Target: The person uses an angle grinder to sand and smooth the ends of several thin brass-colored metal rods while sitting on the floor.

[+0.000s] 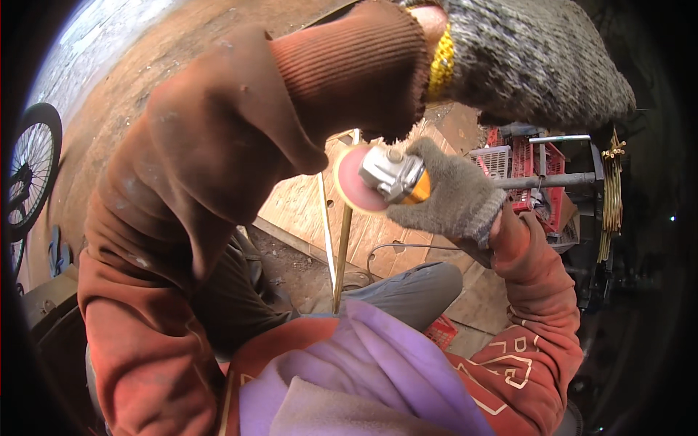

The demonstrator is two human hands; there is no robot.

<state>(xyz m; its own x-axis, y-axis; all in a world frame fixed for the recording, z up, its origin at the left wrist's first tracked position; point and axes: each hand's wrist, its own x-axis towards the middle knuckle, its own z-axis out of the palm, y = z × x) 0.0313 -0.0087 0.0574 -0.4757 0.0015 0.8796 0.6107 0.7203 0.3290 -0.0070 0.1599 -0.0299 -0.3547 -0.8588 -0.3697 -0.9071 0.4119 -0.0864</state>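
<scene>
My right hand (pixel 458 189), in a grey knit glove, grips an angle grinder (pixel 396 174) with a grey metal head and a yellow-orange body. Its round pinkish disc (pixel 358 178) faces left, over the upper part of a brass-coloured bar (pixel 342 254); whether they touch I cannot tell. A second, paler strip (pixel 325 225) runs beside that bar, both between my legs. My left arm is raised across the view, and my left hand (pixel 538 65), in a grey knit glove with a yellow cuff, is close to the camera at top right. Its fingers cannot be made out.
A wooden board (pixel 392 240) lies on the ground, with a dark cord (pixel 372 258) on it. Red crates (pixel 527 163), a grey pipe (pixel 556 180) and a bundle of brass-coloured rods (pixel 611 203) are at right. A bicycle wheel (pixel 35 171) and blue slippers (pixel 59 253) are far left.
</scene>
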